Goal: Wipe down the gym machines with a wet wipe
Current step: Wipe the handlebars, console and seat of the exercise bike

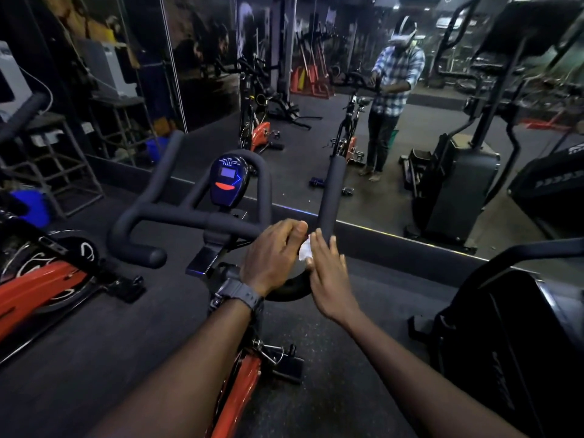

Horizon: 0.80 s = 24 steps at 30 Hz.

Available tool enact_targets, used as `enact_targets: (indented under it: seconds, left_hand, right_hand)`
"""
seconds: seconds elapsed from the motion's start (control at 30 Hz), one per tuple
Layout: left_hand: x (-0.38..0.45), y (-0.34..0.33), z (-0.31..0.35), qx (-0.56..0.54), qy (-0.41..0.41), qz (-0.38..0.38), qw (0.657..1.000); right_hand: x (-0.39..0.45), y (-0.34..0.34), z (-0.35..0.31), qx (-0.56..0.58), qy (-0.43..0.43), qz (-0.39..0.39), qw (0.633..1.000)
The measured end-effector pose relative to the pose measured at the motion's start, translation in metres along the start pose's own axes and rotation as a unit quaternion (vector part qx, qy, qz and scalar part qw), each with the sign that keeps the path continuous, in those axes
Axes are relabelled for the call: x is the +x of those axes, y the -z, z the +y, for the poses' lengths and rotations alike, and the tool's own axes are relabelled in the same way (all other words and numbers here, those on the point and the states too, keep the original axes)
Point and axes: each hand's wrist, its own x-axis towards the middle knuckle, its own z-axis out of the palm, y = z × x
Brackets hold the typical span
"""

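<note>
A red spin bike stands in front of me with black padded handlebars (177, 221) and a small blue-lit console (229, 181). My left hand (271, 257), with a dark watch on the wrist, curls over the right part of the handlebar. A white wet wipe (305, 250) shows between my two hands at the base of the right upright grip (331, 191). My right hand (328, 273) lies with straight fingers against the wipe and the bar. Who holds the wipe is partly hidden.
A wall mirror (395, 121) runs ahead and reflects me and the bike. Another red bike (41, 279) stands at the left, a black stepper machine (458, 184) at the right, a black machine (505, 343) close at my right. Shelving (63, 147) is far left.
</note>
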Motion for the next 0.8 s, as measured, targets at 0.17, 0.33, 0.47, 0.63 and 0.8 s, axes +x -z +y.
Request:
enact_targets:
  seconds: [0.17, 0.33, 0.47, 0.63, 0.8]
  left_hand:
    - [-0.001, 0.001, 0.000, 0.022, -0.007, -0.003, 1.000]
    - [-0.001, 0.001, -0.002, 0.046, -0.009, -0.007, 0.999]
    - [0.004, -0.001, -0.002, 0.051, 0.015, -0.007, 0.999]
    - [0.003, -0.002, 0.000, 0.080, 0.010, -0.027, 0.996]
    - [0.001, -0.002, 0.001, 0.107, -0.015, -0.031, 0.994]
  right_hand:
    - [0.069, 0.006, -0.003, 0.031, -0.101, 0.070, 0.992]
    - [0.029, -0.014, 0.001, 0.128, -0.026, 0.108, 0.985]
    - [-0.039, -0.032, -0.011, 0.174, 0.000, 0.111, 0.978]
    - [0.057, 0.003, 0.007, 0.103, -0.075, 0.094, 0.987]
    - [0.028, -0.006, 0.002, 0.124, -0.013, 0.082, 0.989]
